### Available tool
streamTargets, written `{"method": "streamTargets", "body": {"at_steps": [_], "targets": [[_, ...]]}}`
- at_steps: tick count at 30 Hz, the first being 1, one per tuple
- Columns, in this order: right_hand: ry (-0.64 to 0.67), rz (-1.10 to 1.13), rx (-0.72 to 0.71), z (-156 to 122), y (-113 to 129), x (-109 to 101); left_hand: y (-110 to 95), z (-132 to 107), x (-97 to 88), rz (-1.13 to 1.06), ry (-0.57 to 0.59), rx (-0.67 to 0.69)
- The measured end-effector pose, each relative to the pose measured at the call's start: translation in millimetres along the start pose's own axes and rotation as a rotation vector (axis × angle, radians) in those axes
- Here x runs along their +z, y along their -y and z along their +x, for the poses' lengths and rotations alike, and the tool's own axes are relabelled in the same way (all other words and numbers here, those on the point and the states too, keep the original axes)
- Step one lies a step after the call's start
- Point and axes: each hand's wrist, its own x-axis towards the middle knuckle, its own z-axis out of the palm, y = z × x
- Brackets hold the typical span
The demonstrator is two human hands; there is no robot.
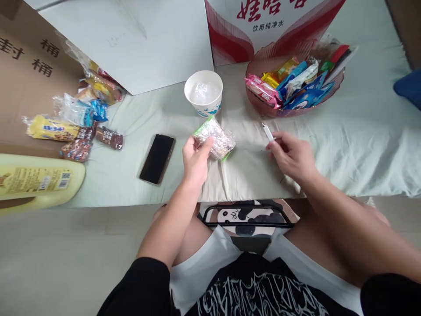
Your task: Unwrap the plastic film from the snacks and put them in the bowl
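Observation:
My left hand (194, 161) grips a clear-plastic-wrapped packet (215, 137) with green edges, thumb lying across its top. What is inside the crinkled wrap cannot be made out. Just beyond the packet stands a white paper cup (208, 109) with blue print and crumpled clear plastic inside. Off to the right, my right hand (292, 156) is closed around a small white utility knife (268, 132), its thin dark tip pointing up and left, apart from the packet. Behind that hand sits a pink glass bowl (256, 105) of wrapped snacks.
A phone (157, 159) lies left of my left hand. Further left are several wrapped snacks (52, 128), a cardboard box (19, 83) and a yellow bottle (42, 180). A white box (138, 39) and a red-and-white carton (230, 35) stand at the back.

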Motion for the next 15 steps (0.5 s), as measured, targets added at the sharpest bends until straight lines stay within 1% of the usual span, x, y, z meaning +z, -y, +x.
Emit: {"method": "streamTargets", "body": {"at_steps": [2, 3, 5, 7, 9, 11, 13, 15], "targets": [[0.141, 0.231, 0.011, -5.3, 18.2, 4.6, 4.6, -5.3, 7.4, 0.014, 0.005, 0.021], [0.194, 0.307, -0.007, -7.1, 25.8, 7.6, 6.9, -8.6, 11.4, 0.033, 0.018, 0.038], [0.241, 0.363, -0.055, -8.3, 36.1, 13.6, 10.6, -14.7, 18.4, 0.084, 0.053, 0.076], [0.255, 0.315, -0.070, -6.3, 39.2, 17.5, 11.7, -17.4, 21.6, 0.121, 0.087, 0.088], [0.298, 0.233, -0.061, -2.7, 36.9, 17.6, 9.3, -14.1, 19.2, 0.100, 0.089, 0.067], [0.378, 0.172, -0.052, 0.4, 32.1, 13.8, 3.9, -4.9, 11.4, 0.033, 0.045, 0.047], [0.446, 0.138, -0.042, 2.0, 26.1, 7.2, -2.2, 7.0, 1.1, -0.022, -0.024, 0.045], [0.450, 0.090, -0.026, 2.7, 18.9, 0.0, -6.1, 16.7, -7.5, -0.036, -0.089, 0.048]]}}
